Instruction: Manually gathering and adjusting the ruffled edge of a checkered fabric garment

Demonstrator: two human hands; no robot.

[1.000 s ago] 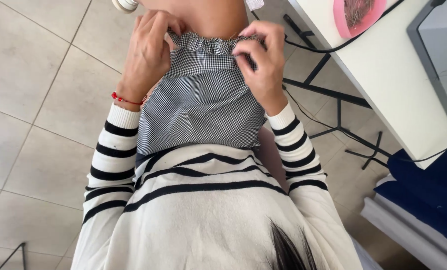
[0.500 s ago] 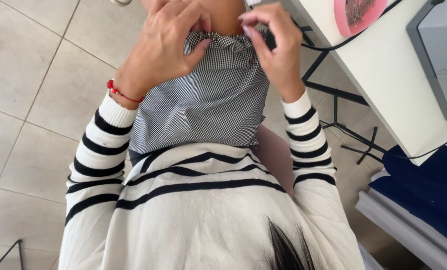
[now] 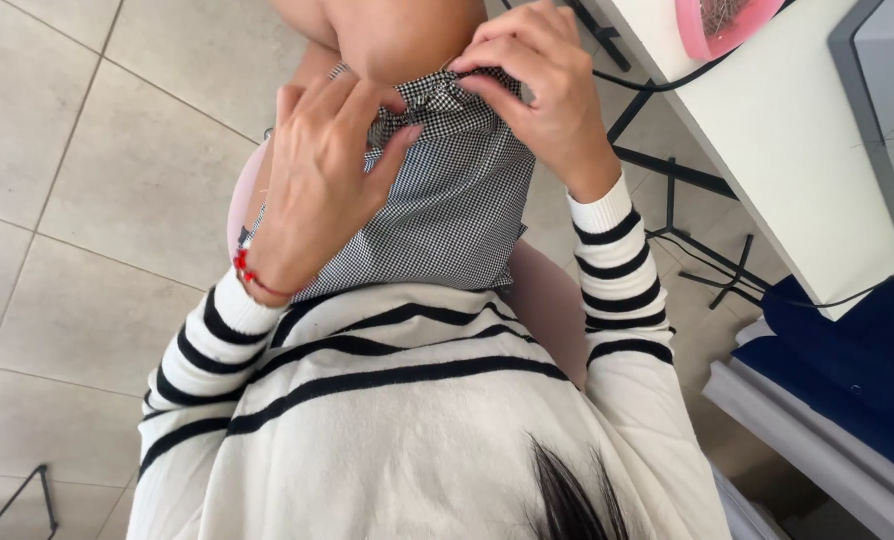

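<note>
On her lap, black-and-white checked fabric (image 3: pixel 457 200) draped over the knee, left hand (image 3: pixel 317 190) pinching its ruffled edge (image 3: pixel 437 100), right hand (image 3: pixel 537 90) gripping the same frill, white table (image 3: pixel 767 150) beyond, pink dish (image 3: pixel 727 25) on it.

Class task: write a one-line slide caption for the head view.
Left hand and right hand pinch the ruffled edge of checked fabric over a lap.

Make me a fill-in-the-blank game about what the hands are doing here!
1. Both hands pinch the ruffled edge of the black-and-white ____ fabric.
2. The left hand wears a ____ bracelet at its wrist.
3. The right hand comes out of a cream sleeve with ____ stripes.

Missing words: checked; red; black
</note>
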